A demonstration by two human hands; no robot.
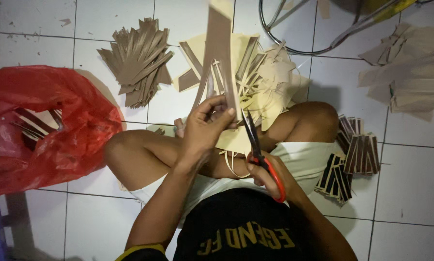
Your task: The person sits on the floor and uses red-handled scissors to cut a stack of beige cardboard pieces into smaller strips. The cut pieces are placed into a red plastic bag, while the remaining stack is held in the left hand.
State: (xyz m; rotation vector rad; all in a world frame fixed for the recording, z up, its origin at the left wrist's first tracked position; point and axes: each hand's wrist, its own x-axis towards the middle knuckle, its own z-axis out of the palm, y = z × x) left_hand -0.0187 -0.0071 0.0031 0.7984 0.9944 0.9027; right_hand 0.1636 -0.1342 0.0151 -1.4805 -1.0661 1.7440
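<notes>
Scissors (257, 145) by red bag (57, 140) of strips (30, 125)

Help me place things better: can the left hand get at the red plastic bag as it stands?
Probably not at once: the left hand holds a brown strip; otherwise bare tile lies between it and the red bag.

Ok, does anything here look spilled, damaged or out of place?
Nothing looks damaged. Thin pale offcuts lie in a loose tangle on the tiled floor by the knees. The left hand holds a brown strip; the right hand holds red-handled scissors.
</notes>
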